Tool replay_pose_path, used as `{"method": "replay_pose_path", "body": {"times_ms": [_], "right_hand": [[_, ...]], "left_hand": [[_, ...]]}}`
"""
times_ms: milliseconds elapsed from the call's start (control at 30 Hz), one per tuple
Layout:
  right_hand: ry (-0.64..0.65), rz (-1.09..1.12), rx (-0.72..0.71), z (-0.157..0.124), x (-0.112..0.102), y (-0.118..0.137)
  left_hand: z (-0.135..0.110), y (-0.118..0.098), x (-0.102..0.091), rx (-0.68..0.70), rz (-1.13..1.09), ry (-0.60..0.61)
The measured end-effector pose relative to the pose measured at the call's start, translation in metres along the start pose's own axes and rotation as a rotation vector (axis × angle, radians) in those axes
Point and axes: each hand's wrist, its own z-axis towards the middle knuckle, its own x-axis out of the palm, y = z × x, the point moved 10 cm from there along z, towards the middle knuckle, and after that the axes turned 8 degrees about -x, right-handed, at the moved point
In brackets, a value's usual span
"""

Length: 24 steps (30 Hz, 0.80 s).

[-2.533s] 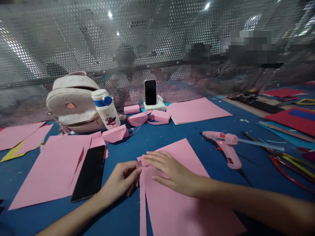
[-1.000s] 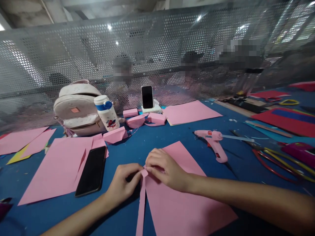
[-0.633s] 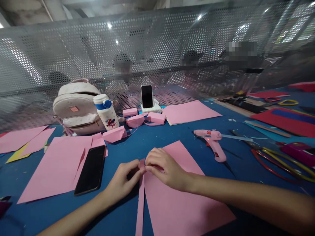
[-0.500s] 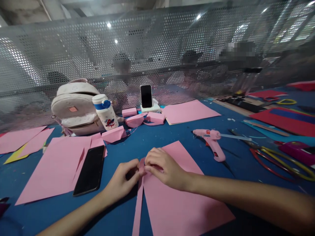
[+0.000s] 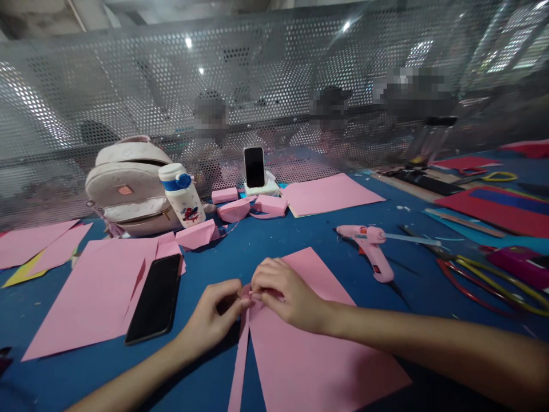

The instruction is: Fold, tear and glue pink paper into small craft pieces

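Left hand [image 5: 214,312] and right hand [image 5: 285,294] meet fingertip to fingertip at centre front. Both are pinched closed on the curled far end of a narrow pink paper strip [image 5: 238,372]. The strip runs toward the camera along the left edge of a large flat pink paper sheet [image 5: 317,360]. Whether the strip is joined to the sheet at the pinch cannot be told, as the fingers cover it. The right palm sits over the sheet's far corner, and the sheet lies flat on the blue table top [image 5: 274,243].

A black smartphone [image 5: 155,297] lies face up just left of the left hand, partly on a second big pink paper sheet [image 5: 90,297]. A pink hot glue gun [image 5: 371,252] lies on its side, right of the hands and apart from them. Red- and yellow-handled scissors [image 5: 484,280] are farther right.

At the back left is a white rounded backpack [image 5: 124,183], with a white drink bottle with a blue band [image 5: 180,194] leaning against it. Folded pink paper pieces [image 5: 199,233] sit in front of the bottle. A second black phone stands upright [image 5: 254,166] near the perforated metal screen [image 5: 128,86].
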Motion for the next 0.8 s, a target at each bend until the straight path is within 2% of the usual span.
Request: {"method": "replay_pose_path", "body": {"times_ms": [400, 600, 700, 800], "right_hand": [[0.015, -0.08, 0.002, -0.001, -0.005, -0.009], [-0.089, -0.243, 0.131, -0.004, -0.032, -0.049], [-0.085, -0.236, 0.256, -0.006, -0.038, -0.074], [-0.078, -0.188, 0.302, -0.005, -0.039, -0.084]], "left_hand": [[0.0, 0.007, -0.003, -0.076, -0.147, -0.068], [-0.001, -0.006, -0.015, 0.016, -0.051, -0.135], [0.001, -0.001, -0.016, -0.02, -0.075, -0.126], [0.005, 0.009, -0.016, -0.093, -0.136, -0.113]]}}
